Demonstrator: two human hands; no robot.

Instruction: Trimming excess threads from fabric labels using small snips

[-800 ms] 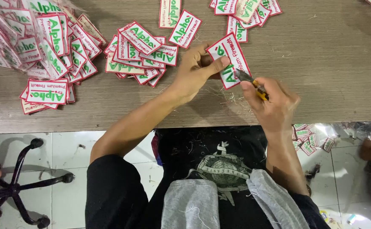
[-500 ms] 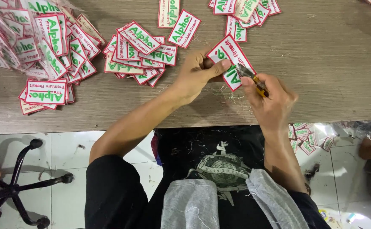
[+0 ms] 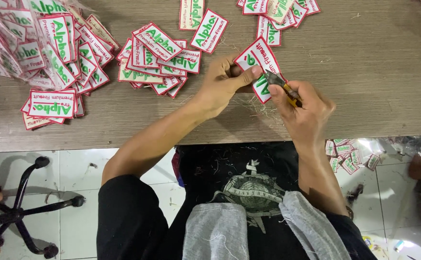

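Note:
My left hand [image 3: 221, 83] pinches a white embroidered patch [image 3: 257, 61] with a red border and green lettering, holding it just above the wooden table [image 3: 374, 82]. My right hand [image 3: 303, 107] grips small thread snips [image 3: 282, 84] with a yellow handle, the metal tips resting on the patch's lower right edge. Loose thread trimmings lie on the wood under both hands.
Heaps of the same patches lie at the left [image 3: 51, 53], in the middle [image 3: 157, 58] and along the far edge [image 3: 278, 12]. More patches sit on the floor at the right [image 3: 350, 156]. A black chair base [image 3: 22, 212] stands on the white tiles at the lower left.
The patch has turned slightly in my left hand and the snips have slid along its edge. Both hands stay in the same spot.

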